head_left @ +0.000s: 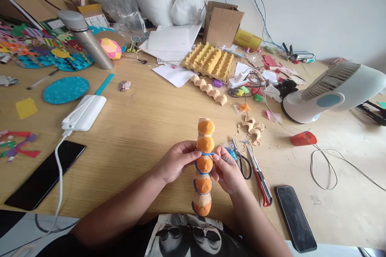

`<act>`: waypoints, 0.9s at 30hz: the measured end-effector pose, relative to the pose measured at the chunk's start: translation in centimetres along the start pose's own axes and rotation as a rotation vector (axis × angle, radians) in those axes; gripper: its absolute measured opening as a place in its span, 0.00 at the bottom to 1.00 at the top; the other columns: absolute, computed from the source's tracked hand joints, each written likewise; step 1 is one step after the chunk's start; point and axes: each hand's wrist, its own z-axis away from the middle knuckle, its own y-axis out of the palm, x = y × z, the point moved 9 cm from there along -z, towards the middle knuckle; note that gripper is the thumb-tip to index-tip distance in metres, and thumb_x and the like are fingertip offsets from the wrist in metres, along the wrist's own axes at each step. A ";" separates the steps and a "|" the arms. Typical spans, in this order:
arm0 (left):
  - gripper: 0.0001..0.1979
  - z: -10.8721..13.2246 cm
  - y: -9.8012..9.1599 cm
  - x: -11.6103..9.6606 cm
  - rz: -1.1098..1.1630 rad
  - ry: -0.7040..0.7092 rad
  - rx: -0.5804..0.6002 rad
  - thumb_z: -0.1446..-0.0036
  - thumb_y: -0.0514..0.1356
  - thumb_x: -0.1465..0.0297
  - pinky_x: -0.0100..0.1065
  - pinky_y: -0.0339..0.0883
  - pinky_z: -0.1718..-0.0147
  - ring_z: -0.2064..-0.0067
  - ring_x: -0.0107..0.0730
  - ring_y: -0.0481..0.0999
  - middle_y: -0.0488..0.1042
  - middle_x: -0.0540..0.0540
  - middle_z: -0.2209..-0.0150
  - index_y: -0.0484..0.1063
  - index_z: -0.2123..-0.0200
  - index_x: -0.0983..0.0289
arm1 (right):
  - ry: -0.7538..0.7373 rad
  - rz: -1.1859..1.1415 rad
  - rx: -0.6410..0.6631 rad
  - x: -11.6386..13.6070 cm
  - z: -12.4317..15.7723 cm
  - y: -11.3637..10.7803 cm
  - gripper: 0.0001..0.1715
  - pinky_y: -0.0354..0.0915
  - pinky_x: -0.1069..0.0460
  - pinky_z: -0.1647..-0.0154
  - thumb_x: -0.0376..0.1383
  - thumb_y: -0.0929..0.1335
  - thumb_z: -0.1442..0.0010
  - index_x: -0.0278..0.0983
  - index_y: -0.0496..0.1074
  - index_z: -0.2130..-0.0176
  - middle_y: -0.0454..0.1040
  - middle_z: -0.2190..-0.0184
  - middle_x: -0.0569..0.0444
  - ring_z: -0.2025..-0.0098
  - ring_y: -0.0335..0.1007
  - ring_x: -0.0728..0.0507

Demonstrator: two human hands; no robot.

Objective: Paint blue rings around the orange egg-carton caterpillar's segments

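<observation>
A strip of egg-carton cups painted orange [204, 165] lies lengthwise on the wooden table [141, 128], with blue cord wound between its bumps. My left hand [177, 160] is closed on the strip's left side near the middle. My right hand [226, 172] is closed on the right side, pinching the blue cord [208, 153] where it crosses the strip. A small blue piece [232, 153] sits just past my right fingers.
Scissors [243, 160] and a red box cutter [259, 176] lie right of my hand, with a phone [295, 217] beyond. Another phone [45, 174] and a white power bank [84, 112] lie left. A fan [331, 92], yellow egg tray [209, 60], unpainted carton strip [209, 88] and paper scraps lie further back.
</observation>
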 end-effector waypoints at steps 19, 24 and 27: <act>0.15 -0.1 -0.2 1.7 0.125 -0.084 -0.078 0.40 0.67 0.52 0.40 0.70 0.62 0.63 0.40 0.80 0.82 0.54 0.63 0.79 0.62 0.57 | -0.014 0.051 0.041 0.2 0.3 0.2 0.26 0.44 0.57 0.84 0.56 0.75 0.41 0.42 0.62 0.64 0.68 0.80 0.63 0.85 0.59 0.52; 0.15 -0.4 -0.2 1.9 0.136 -0.094 -0.077 0.41 0.67 0.50 0.43 0.69 0.58 0.57 0.47 0.80 0.83 0.54 0.60 0.81 0.60 0.54 | -0.296 0.388 -0.092 3.3 1.0 -0.7 0.17 0.60 0.53 0.74 0.49 0.75 0.38 0.41 0.70 0.62 0.73 0.72 0.57 0.75 0.66 0.49; 0.14 -0.4 0.0 1.8 0.135 -0.094 -0.075 0.42 0.67 0.51 0.44 0.69 0.55 0.55 0.49 0.80 0.83 0.53 0.60 0.82 0.61 0.54 | -0.406 0.571 -0.133 4.3 1.5 -0.5 0.12 0.65 0.49 0.69 0.46 0.75 0.37 0.42 0.74 0.60 0.74 0.69 0.55 0.72 0.67 0.46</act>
